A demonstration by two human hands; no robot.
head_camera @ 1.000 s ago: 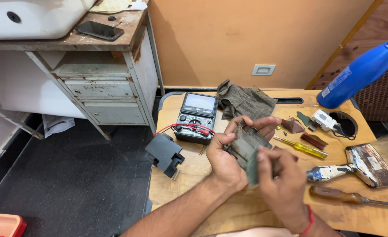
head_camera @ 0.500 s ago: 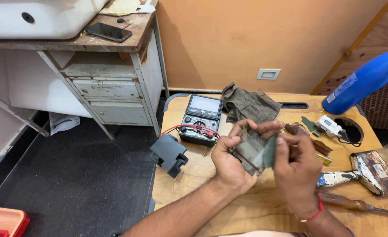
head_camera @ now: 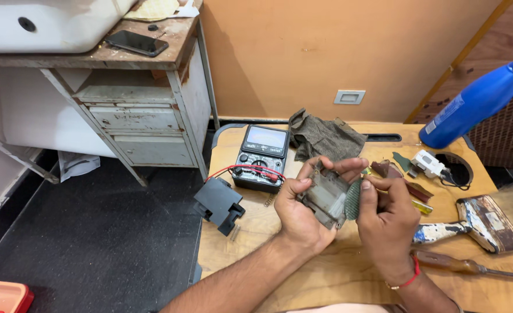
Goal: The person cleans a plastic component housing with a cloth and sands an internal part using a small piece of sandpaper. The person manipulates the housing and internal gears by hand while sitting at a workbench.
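Note:
My left hand grips a grey, worn metal-and-plastic part above the wooden table. My right hand pinches a small green abrasive piece against the right edge of that part. A black plastic cover lies at the table's left edge, partly overhanging. A black multimeter with red leads sits just behind my hands.
A grey rag lies behind the meter. To the right are a paint brush, a wooden-handled screwdriver, a white adapter and a blue spray bottle. A metal drawer cabinet with a phone stands left.
My right hand has shifted from the front of the part to its right edge, now pressing the green piece there. The camera has come slightly closer.

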